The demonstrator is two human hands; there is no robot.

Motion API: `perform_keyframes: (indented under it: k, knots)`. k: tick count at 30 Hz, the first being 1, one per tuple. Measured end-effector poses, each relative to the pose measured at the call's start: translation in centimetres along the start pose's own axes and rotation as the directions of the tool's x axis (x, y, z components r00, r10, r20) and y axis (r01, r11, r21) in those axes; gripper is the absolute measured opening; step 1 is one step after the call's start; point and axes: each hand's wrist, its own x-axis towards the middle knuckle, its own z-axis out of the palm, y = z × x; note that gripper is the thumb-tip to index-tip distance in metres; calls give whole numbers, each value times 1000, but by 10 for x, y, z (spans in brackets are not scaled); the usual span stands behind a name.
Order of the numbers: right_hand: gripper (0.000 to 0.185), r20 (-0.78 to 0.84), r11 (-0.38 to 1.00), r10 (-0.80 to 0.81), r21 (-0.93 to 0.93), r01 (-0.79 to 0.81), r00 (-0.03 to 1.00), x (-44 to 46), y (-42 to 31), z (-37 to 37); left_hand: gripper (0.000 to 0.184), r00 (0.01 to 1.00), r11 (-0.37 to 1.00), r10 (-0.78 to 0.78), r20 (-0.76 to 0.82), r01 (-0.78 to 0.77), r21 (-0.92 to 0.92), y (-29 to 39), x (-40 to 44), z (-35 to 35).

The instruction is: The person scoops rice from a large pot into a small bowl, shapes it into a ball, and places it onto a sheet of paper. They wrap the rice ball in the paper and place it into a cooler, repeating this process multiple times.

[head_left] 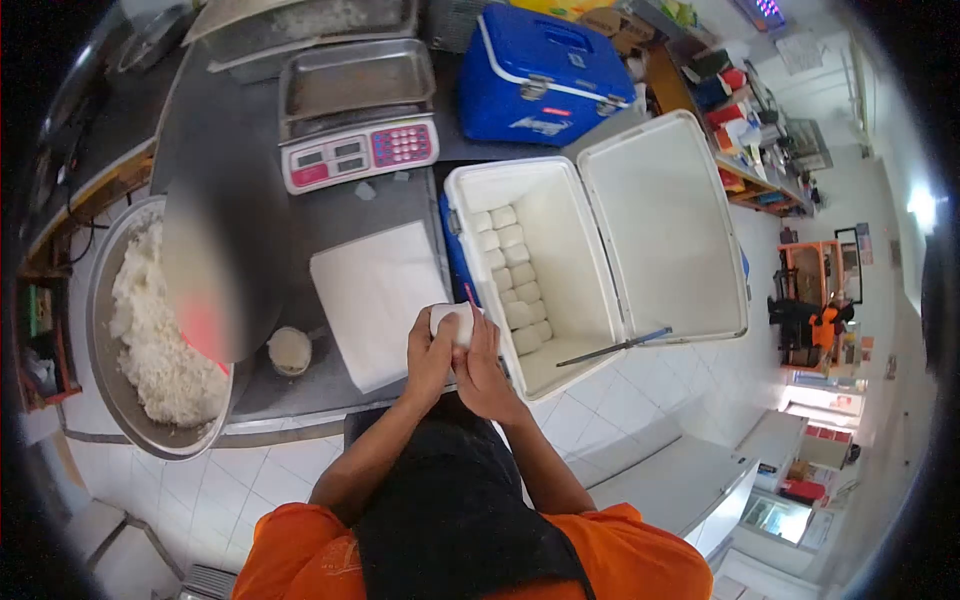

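Between my two hands is a small white wrapped packet (pixel 452 322). My left hand (pixel 430 352) has its fingers round the packet's left side, and my right hand (pixel 484 370) grips it from the right. Just left of them lies a stack of white paper sheets (pixel 375 300). To the right stands an open cooler (pixel 585 290) with several white packets (pixel 515 265) in rows along its left side. A large metal bowl (pixel 105 345) at the far left holds white, crumbly food (pixel 165 340). A cup (pixel 290 351) of pale contents sits between bowl and paper.
A scale (pixel 360 155) with a metal tray stands behind the paper. Behind the open cooler is a closed blue cooler (pixel 545 75). The open lid (pixel 665 225) leans out to the right. A blurred patch hides part of the bowl. Another person (pixel 825 318) is far right.
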Motion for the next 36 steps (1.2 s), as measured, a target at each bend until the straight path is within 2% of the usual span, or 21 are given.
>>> perform_keyframes:
  k: [4,5,6,8,9,10,11,12,13,14,15,16,17,18,19,24,26,28,30,33,36]
  knots:
    - [57,-52,996,14,90,-9,999,-14,31,-53,36,993,997,-78,88,76,27,-17,4,50]
    - [52,42,939,86,330,-95,995,-13,47,-72,36,988,995,-97,122,101,-25,-27,5,63]
    - [52,57,934,91,342,-105,994,-8,71,-90,36,988,994,-108,106,111,-18,-48,13,80]
    - [54,95,909,143,381,-169,985,3,126,-122,37,994,997,-62,-88,65,31,-99,35,119]
    - [55,38,930,127,343,-132,991,14,159,-133,44,956,889,-288,-53,247,-385,-103,45,139]
    - [56,-23,949,101,302,-90,995,32,190,-140,44,955,893,-288,-69,242,-380,-117,57,153]
    - [56,-10,944,108,315,-99,994,50,212,-145,47,950,956,-292,-109,289,-46,-139,65,162]
    - [53,59,964,126,228,-136,990,69,232,-149,50,945,900,-291,-149,323,292,-162,71,170]
    - [49,123,978,141,136,-158,982,86,251,-150,50,941,895,-295,-166,333,297,-185,82,178]
    - [49,134,976,140,149,-160,981,100,265,-145,50,990,644,-104,-91,137,753,-207,92,185]
    - [47,256,990,140,-54,-130,957,115,278,-134,51,997,185,23,79,-82,979,-231,104,187]
    - [44,368,966,160,-251,-68,916,129,289,-122,51,997,178,25,70,-73,981,-259,116,183]
    - [44,373,968,155,-242,-65,915,140,302,-108,52,988,-43,63,141,-139,989,-291,122,175]
    - [42,492,946,172,-324,-4,853,150,313,-92,54,973,-263,81,217,-190,946,-309,124,170]
    - [41,604,917,199,-393,72,772,154,322,-80,54,976,-266,76,203,-176,948,-311,119,172]
    - [46,729,903,151,-376,207,668,149,350,-44,58,995,87,-96,-10,19,996,-292,80,174]
    - [48,776,900,146,-362,243,613,146,354,-39,59,999,108,-49,16,-11,994,-299,67,168]
    - [52,891,957,191,-263,124,412,149,356,-35,59,999,131,5,47,-48,990,-309,63,160]
    - [52,888,971,146,-214,110,435,148,372,-23,58,990,-250,-24,140,-141,958,-317,70,156]
    - [52,891,976,97,-172,131,444,155,376,-20,55,976,-180,-21,215,-215,960,-309,82,161]
    - [53,911,982,81,-143,126,405,165,381,-17,50,968,-214,59,244,-227,950,-293,79,163]
